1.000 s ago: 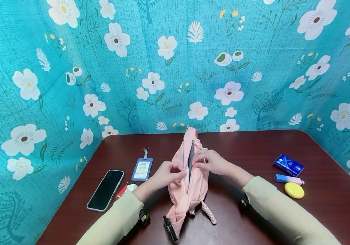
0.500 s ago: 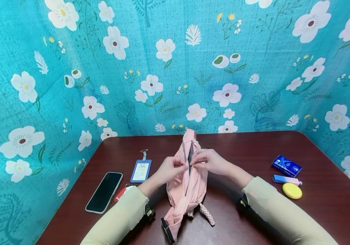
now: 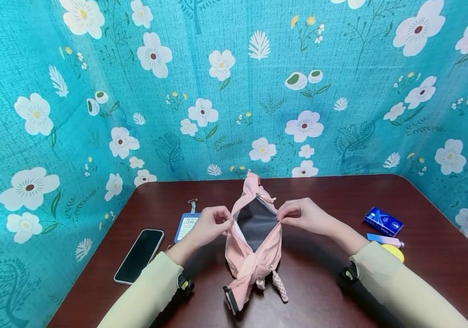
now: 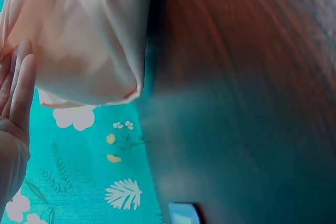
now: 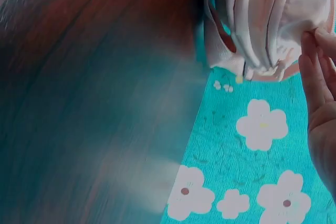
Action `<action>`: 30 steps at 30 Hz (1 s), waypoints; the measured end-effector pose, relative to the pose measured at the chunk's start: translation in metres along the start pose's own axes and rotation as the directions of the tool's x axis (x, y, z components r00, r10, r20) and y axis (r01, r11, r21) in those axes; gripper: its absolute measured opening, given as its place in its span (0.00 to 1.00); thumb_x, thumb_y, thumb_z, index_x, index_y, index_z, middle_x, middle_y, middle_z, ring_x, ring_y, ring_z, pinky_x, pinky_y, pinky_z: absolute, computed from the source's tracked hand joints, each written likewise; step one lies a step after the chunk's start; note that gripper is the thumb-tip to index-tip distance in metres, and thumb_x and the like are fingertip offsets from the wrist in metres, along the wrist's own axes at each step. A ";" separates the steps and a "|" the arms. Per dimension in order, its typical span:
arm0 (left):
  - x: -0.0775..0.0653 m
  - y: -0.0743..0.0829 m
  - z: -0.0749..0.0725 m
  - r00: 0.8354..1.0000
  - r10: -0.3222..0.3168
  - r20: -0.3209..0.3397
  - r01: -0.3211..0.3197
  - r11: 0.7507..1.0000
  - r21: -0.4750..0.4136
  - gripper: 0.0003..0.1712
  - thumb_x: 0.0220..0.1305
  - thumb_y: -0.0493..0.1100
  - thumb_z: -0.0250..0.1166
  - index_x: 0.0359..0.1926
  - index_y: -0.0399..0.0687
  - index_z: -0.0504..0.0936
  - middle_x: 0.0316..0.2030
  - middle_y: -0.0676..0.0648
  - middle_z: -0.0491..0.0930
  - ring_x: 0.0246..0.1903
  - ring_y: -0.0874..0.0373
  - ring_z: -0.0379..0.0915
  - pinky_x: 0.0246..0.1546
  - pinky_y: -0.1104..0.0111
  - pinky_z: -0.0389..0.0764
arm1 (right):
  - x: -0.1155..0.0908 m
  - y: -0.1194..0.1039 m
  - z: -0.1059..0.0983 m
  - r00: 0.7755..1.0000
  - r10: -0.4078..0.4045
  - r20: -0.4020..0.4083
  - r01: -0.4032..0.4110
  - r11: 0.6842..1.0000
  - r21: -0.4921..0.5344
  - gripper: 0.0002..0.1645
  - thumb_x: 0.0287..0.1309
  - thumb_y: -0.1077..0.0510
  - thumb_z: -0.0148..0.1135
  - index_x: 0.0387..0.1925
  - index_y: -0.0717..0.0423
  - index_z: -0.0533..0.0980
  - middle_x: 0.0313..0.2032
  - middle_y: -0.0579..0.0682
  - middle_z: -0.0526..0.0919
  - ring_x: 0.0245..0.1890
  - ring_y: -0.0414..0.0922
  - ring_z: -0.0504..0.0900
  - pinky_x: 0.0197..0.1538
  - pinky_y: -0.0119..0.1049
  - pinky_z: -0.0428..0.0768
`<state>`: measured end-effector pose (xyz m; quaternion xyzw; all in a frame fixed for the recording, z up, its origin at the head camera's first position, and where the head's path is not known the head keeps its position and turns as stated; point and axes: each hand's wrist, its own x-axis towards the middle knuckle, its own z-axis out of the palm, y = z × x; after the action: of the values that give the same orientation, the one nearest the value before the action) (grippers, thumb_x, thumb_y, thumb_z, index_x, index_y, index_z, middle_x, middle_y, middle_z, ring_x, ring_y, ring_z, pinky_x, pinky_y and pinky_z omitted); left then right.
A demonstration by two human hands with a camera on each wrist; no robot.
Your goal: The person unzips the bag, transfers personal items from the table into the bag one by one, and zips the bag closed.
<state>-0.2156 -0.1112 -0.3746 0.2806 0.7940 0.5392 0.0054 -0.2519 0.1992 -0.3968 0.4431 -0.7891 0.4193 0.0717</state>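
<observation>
Pink bag point(image 3: 271, 248) sat mid-tabletop in the head view, mouth spread wide on grey lining point(image 3: 256, 223), buckle point(image 3: 231, 299) and braided pull point(image 3: 280, 287) toward the wearer. Left grip point(image 3: 214, 225) pinched the mouth's left edge, right grip point(image 3: 303, 216) the right edge. Phone point(image 3: 139, 256) and card point(image 3: 186, 225) lay on the left of the tabletop point(image 3: 332, 196), card partly behind the left grip. Blue pack point(image 3: 383, 222), stick point(image 3: 385, 239) and yellow disc point(image 3: 394, 252) were grouped right, disc partly behind the right sleeve point(image 3: 385, 269). Left wrist view: fingers lay against bag fabric, pinch point cut off. Right wrist view: thumb and fingers pinched bag fabric; floral cloth point(image 5: 231, 135) showed past the tabletop edge.
</observation>
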 end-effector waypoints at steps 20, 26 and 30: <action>0.004 -0.032 0.015 0.999 0.052 0.015 -0.052 0.998 0.022 0.03 0.59 0.33 0.67 0.29 0.42 0.82 0.22 0.52 0.80 0.19 0.61 0.73 0.23 0.70 0.77 | -0.006 0.007 0.005 0.992 0.126 0.023 -0.128 0.975 0.183 0.08 0.54 0.72 0.67 0.35 0.61 0.84 0.37 0.55 0.84 0.39 0.43 0.81 0.38 0.33 0.81; 0.004 -0.031 0.016 0.998 0.054 0.009 -0.054 0.998 0.022 0.03 0.59 0.33 0.68 0.29 0.41 0.83 0.23 0.51 0.81 0.20 0.62 0.73 0.24 0.71 0.78 | -0.005 0.001 0.004 0.992 0.124 0.021 -0.126 0.974 0.189 0.09 0.56 0.71 0.65 0.39 0.62 0.84 0.40 0.55 0.84 0.41 0.43 0.81 0.39 0.31 0.79; 0.006 -0.031 0.018 0.998 0.058 -0.004 -0.057 0.998 0.030 0.02 0.58 0.31 0.68 0.29 0.38 0.84 0.23 0.49 0.81 0.20 0.65 0.71 0.22 0.74 0.74 | -0.004 -0.002 0.001 0.995 0.101 -0.001 -0.099 0.978 0.186 0.10 0.56 0.72 0.64 0.39 0.63 0.83 0.40 0.55 0.84 0.41 0.44 0.81 0.38 0.31 0.79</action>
<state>-0.2283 -0.1011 -0.4066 0.3021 0.7935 0.5281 -0.0161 -0.2475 0.2005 -0.3985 0.4055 -0.7676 0.4962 0.0130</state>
